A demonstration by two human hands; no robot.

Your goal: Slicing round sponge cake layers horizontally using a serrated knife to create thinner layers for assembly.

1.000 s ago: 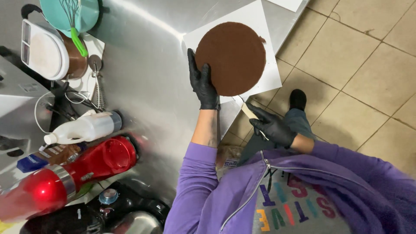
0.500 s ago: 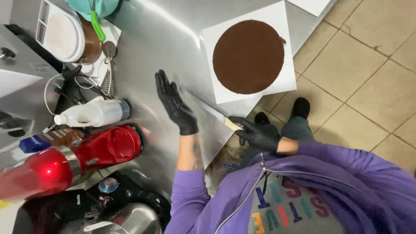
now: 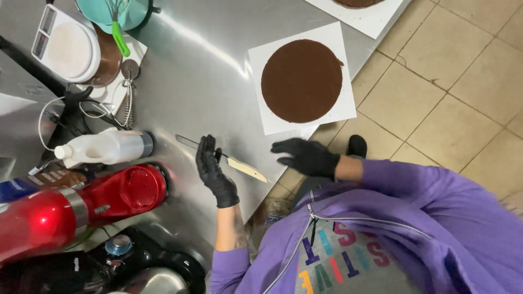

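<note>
Your left hand (image 3: 216, 173) lies on the steel surface (image 3: 201, 81), black-gloved fingers (image 3: 206, 148) spread flat and gripping nothing, the fingertips resting across the blade of the knife (image 3: 231, 160). The knife lies flat on the surface (pale handle toward you, blade pointing away toward the white squeeze bottle (image 3: 103, 147)). Your right hand (image 3: 306, 157) hovers just beside the knife handle, fingers open and empty, near the surface edge. Beyond the knife, the round chocolate cake layer (image 3: 301, 80) sits on a white paper square (image 3: 272, 117). The red stand mixer (image 3: 81, 204) stands beside the bottle.
</note>
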